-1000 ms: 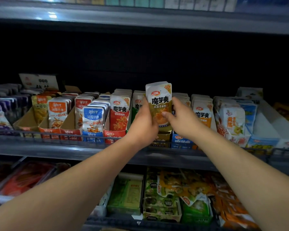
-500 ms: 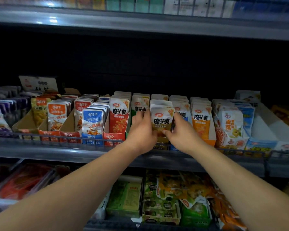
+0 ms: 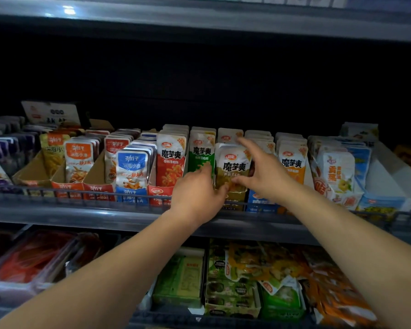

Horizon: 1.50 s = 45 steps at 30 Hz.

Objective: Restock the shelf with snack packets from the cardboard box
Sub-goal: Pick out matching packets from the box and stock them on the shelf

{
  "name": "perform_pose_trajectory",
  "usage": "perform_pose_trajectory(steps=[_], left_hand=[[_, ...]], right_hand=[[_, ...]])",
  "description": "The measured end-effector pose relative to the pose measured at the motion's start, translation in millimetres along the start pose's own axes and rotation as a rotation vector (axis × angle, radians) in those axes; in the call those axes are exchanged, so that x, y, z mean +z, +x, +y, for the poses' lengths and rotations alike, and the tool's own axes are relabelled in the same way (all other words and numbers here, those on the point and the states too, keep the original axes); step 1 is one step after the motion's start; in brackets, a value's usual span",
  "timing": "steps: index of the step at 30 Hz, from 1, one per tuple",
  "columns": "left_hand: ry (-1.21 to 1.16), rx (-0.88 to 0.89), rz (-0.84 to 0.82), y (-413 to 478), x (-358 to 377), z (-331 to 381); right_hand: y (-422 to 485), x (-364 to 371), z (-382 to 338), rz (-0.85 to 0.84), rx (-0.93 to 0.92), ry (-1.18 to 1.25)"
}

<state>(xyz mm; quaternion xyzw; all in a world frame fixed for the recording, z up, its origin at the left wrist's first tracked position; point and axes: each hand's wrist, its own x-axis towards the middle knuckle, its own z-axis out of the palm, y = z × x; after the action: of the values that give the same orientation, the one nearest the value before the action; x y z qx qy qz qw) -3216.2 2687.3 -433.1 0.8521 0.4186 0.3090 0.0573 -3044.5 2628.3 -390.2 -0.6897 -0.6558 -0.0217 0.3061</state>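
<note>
A white and olive-yellow snack packet stands at the front of its row in a display carton on the middle shelf. My left hand holds the packet's lower left edge, thumb across the front and fingers beside the green row. My right hand is spread against the packet's right side, index finger over its top and thumb touching its front. The cardboard box is out of view.
Rows of red, blue and orange packets flank the spot, behind a low wire rail. A white carton sits at the right. Below, the lower shelf holds green boxes and loose bags. Another shelf's edge hangs overhead.
The packet has come down from above the row into its display carton. My right hand has loosened and spread its fingers, and my left has slid down to the lower left edge.
</note>
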Motion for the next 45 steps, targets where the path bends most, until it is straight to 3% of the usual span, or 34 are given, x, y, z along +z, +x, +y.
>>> perform_pose_trajectory(steps=[4, 15, 27, 35, 45], left_hand=[[-0.001, -0.047, 0.005, -1, 1, 1], [0.04, -0.09, -0.027, -5, 5, 8], [-0.029, -0.085, -0.007, -6, 12, 4], [-0.022, -0.079, -0.003, -5, 13, 4], [-0.029, -0.077, 0.004, -7, 10, 6]], right_hand=[[16, -7, 2, -0.054, 0.001, -0.121], [66, 10, 19, 0.095, -0.012, -0.334], [86, 16, 17, 0.132, 0.079, -0.413], [83, 18, 21, 0.084, 0.032, -0.515], [79, 21, 21, 0.165, 0.007, -0.546]])
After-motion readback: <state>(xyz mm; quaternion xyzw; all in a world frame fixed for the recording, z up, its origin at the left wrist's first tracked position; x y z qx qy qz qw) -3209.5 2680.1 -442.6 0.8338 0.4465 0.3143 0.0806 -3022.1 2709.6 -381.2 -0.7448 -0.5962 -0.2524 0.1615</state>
